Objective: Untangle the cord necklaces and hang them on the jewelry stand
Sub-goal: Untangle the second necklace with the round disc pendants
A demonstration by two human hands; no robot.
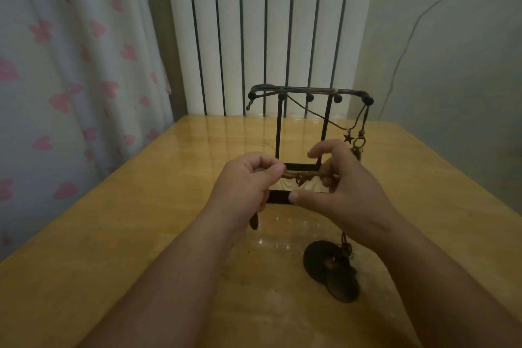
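Two hands, left hand (248, 178), right hand (347, 186), fingers (273, 171) tight on one knotted brown cord (302, 175) (thin black wire stand (278, 133) behind).

left grip (246, 181) pinches cord (302, 175) | right grip (348, 192) pinches cord too | jewelry stand (279, 133) just behind, on table (135, 234)

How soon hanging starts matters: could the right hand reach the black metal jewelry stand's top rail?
Probably yes: nothing stands between the right hand and the top rail, though it grips the tangled brown cord.
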